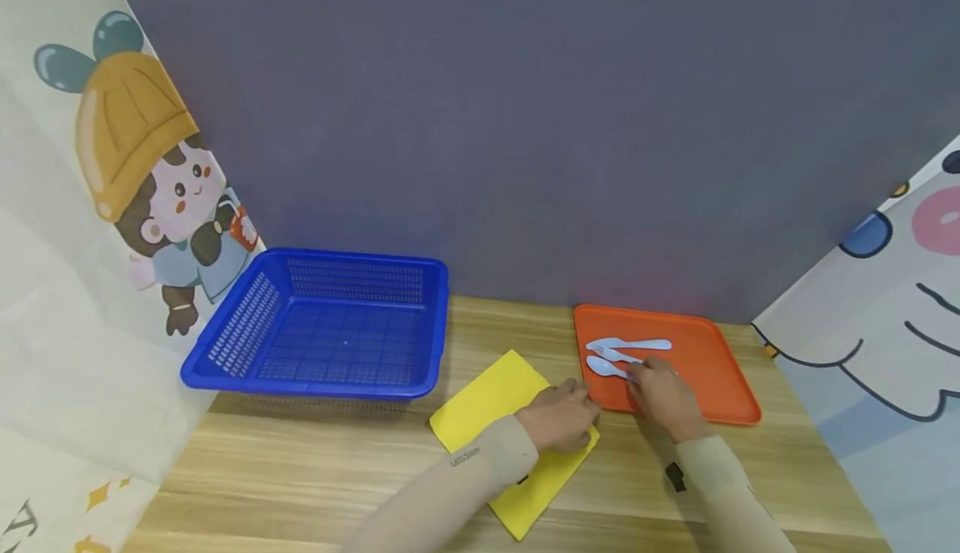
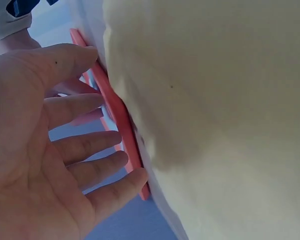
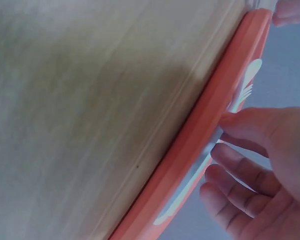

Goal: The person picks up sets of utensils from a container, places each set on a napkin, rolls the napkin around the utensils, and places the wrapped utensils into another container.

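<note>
My left hand [image 1: 558, 415] lies over the right part of a yellow cloth [image 1: 491, 399], which is spread flat at an angle on the table. In the left wrist view, its fingers are extended and spread beside the cloth, with nothing gripped. My right hand [image 1: 663, 399] reaches over the front of an orange tray [image 1: 712, 378]. Its thumb and forefinger pinch the handle of a pale spoon [image 1: 598, 366], whose bowl points left. Just behind the spoon, on the tray, are a pale fork [image 1: 611, 354] and a pale knife [image 1: 645, 344], lying close together.
A blue plastic basket [image 1: 438, 320] with slotted sides stands at the left back. The wood-grain table [image 1: 300, 453] meets a grey wall [image 1: 525, 120] behind. Printed cartoon panels flank both sides. A small black piece [image 1: 675, 476] shows beside my right wrist.
</note>
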`<action>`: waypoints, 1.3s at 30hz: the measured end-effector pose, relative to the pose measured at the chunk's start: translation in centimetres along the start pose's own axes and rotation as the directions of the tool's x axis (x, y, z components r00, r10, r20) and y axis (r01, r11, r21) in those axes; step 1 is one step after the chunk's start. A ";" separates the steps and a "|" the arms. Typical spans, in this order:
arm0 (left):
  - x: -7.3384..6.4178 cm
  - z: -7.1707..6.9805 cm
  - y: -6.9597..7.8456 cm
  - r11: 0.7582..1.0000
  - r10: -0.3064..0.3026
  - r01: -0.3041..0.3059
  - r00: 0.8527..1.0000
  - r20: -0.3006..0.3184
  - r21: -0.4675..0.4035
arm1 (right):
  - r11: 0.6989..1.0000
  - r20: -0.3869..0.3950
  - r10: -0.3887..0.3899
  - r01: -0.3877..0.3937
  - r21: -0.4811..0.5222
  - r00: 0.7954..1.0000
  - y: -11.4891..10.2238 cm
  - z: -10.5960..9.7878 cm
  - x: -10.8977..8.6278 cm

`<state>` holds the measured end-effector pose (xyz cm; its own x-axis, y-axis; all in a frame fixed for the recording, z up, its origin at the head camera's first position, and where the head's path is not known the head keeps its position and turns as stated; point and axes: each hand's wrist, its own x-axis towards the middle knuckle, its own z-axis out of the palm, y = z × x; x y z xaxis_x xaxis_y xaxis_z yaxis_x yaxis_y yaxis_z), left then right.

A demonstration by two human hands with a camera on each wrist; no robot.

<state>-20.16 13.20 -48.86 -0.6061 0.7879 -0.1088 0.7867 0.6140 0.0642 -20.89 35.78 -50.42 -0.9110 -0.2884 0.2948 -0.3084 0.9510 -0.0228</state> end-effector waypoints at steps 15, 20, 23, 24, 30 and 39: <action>-1.6 0.1 -0.6 0.998 -0.068 0.068 0.998 0.006 -0.011 | 0.999 0.046 0.001 0.002 -0.054 0.999 -0.5 -0.2 1.0; -4.5 -0.2 -1.4 0.995 -0.104 0.104 0.994 -0.042 0.008 | 0.998 -0.023 -0.049 0.048 -0.039 0.999 -1.4 -1.3 1.3; -6.8 -0.2 -1.8 0.990 -0.138 0.139 0.989 -0.061 0.010 | 0.996 -0.048 -0.093 0.093 0.005 0.995 -3.0 -2.2 1.7; -7.6 -0.2 -1.9 0.988 -0.155 0.155 0.986 -0.061 0.002 | 0.994 -0.041 -0.104 0.105 0.029 0.994 -3.6 -2.4 1.9; -12.2 0.3 -3.3 0.965 -0.258 0.253 0.965 -0.053 -0.073 | 0.980 0.070 -0.048 0.034 0.196 0.996 -7.8 -3.0 2.7; -16.0 1.6 -5.6 0.940 -0.324 0.307 0.940 -0.110 -0.149 | 0.923 0.183 0.114 -0.172 0.343 0.977 -12.6 -1.8 4.4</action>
<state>-14.69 -2.86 -49.08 -0.8375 0.5463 -0.0138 0.5359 0.8259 0.1751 -20.54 22.76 -47.16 -0.9747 -0.1940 0.1108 -0.2224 0.8893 -0.3995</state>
